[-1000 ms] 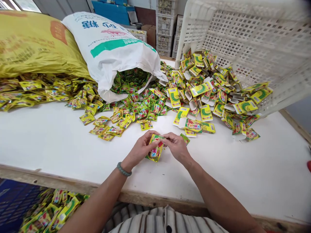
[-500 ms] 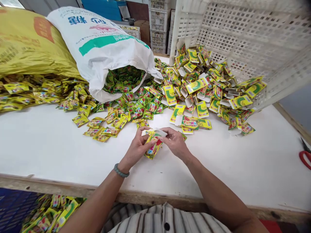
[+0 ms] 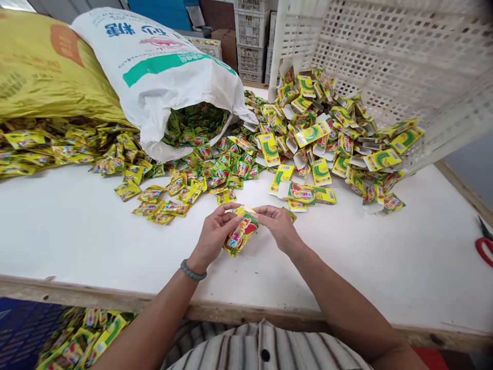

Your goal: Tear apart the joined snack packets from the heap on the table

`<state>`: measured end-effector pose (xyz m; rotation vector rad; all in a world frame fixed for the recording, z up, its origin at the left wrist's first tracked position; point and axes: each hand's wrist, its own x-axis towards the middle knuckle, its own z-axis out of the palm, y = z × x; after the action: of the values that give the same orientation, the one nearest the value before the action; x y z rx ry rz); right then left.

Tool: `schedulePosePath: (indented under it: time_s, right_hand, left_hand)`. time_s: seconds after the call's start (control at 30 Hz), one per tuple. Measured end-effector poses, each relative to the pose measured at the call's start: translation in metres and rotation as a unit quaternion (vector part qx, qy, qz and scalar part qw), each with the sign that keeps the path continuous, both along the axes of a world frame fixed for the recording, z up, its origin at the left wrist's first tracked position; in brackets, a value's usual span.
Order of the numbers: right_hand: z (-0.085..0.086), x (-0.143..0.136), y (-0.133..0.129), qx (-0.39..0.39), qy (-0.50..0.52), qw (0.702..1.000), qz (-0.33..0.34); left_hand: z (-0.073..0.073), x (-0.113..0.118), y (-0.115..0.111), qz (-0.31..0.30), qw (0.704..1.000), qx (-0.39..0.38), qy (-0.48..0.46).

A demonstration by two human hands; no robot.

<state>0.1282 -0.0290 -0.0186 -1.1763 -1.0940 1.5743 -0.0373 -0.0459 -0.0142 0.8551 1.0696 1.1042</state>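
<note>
Two hands, the left hand [image 3: 216, 234] and the right hand [image 3: 278, 226], are pinching one glossy, flat rectangular carton [image 3: 241, 231] above the smooth white surface [image 3: 154, 257], near side, before one woven white sack [image 3: 169, 77].

1. The head camera looks from above the striped shirt [image 3: 265, 347], at the near edge of the worktop [image 3: 154, 257].
2. It faces forward and down, past the far edge.
3. Left hand [image 3: 215, 231] and right hand [image 3: 281, 228] show at close range, mid-view.
</note>
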Motion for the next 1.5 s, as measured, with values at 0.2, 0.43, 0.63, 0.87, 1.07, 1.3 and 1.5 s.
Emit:
schedulePosePath:
  time_s: [0.2,0.43,0.63,0.87,1.07,1.3,1.5]
  right_hand:
    - [0.000,0.015,0.005,0.017,-0.021,0.997,0.077]
    - [0.002,0.021,0.006,0.037,-0.036,0.991,0.121]
    - [0.010,0.015,-0.001,0.196,-0.165,0.961,0.108]
    - [0.007,0.002,-0.012,0.348,-0.256,0.899,0.076]
    - [-0.001,-0.005,-0.012,0.305,-0.201,0.931,0.001]
    - [-0.005,-0.017,-0.017,0.403,-0.263,0.876,0.032]
    - [0.007,0.029,0.008,0.401,-0.404,0.821,-0.031]
  left_hand:
    - [-0.003,-0.003,-0.001,-0.013,1.000,0.018,0.003]
    - [-0.001,-0.004,-0.001,0.005,1.000,0.019,-0.020]
    - [0.000,-0.007,-0.002,0.013,0.999,0.032,0.002]
    - [-0.001,-0.010,-0.002,0.025,0.999,0.027,0.003]
    - [0.003,-0.008,-0.002,-0.003,1.000,0.016,-0.013]
    - [0.005,-0.009,-0.004,0.009,1.000,0.008,0.000]
    - [0.042,-0.084,-0.028,0.002,0.959,0.005,0.284]
